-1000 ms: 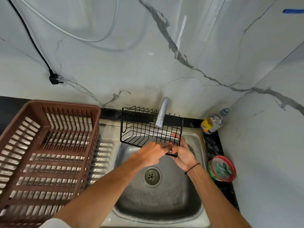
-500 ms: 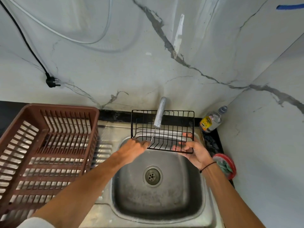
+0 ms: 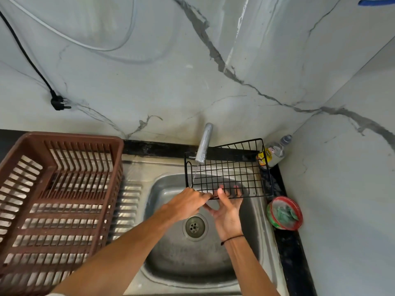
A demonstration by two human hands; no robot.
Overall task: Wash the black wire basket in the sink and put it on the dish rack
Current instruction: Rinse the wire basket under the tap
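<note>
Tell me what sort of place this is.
Most likely a home kitchen's washing-up corner: a steel sink with a running tap, a brown dish rack beside it, marble-look wall tiles behind.

Nothing legible: the bottle point(image 3: 275, 151) label (yellow, with a red patch) is too blurred.

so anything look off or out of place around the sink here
One oddity: a black power plug dangles unplugged against the wall above the dish rack, near running water from the tap. Nothing spilled or damaged.

Wire basket point(image 3: 229, 171) under the tap point(image 3: 204, 144)
Both hands on its near edge: left hand point(image 3: 188, 202) gripping, right hand point(image 3: 227, 208) spread underneath.
</note>
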